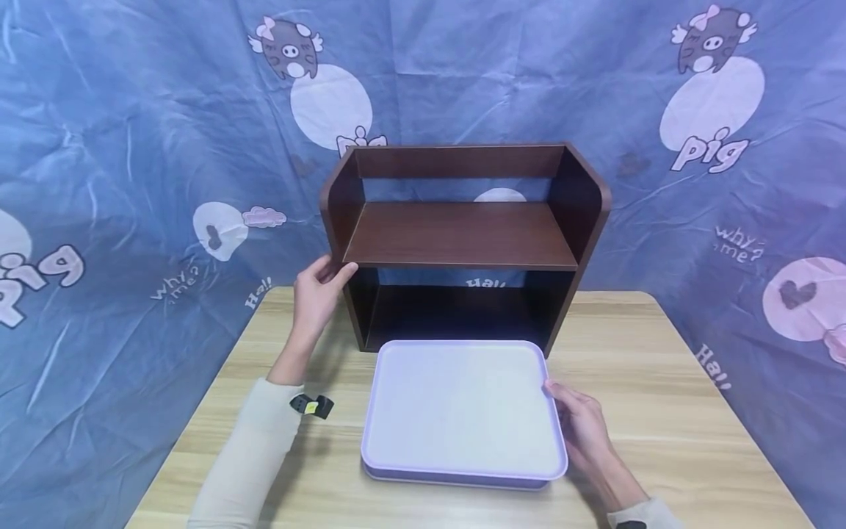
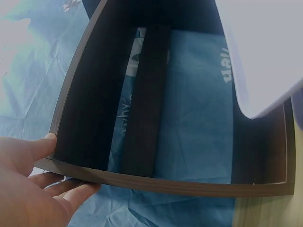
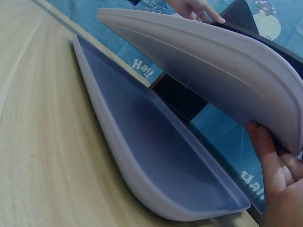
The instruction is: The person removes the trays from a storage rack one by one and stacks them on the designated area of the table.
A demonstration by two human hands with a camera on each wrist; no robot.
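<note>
A small dark brown desktop shelf (image 1: 463, 234) with two levels stands on the table. My left hand (image 1: 317, 290) grips the front edge of its left side panel, thumb on the near side and fingers around the outside. In front of the shelf, my right hand (image 1: 583, 422) holds a pale lavender rectangular lid (image 1: 463, 411) by its right edge. The right wrist view shows the lid raised and tilted over a shallow lavender box (image 3: 151, 137) lying open on the table. From the head view the lid covers most of the box.
The light wood table (image 1: 661, 411) carries the shelf and box. A blue cloth backdrop (image 1: 165, 110) with cartoon pig prints hangs behind and at both sides. A black strap with a yellow patch (image 1: 312, 406) is on the left wrist.
</note>
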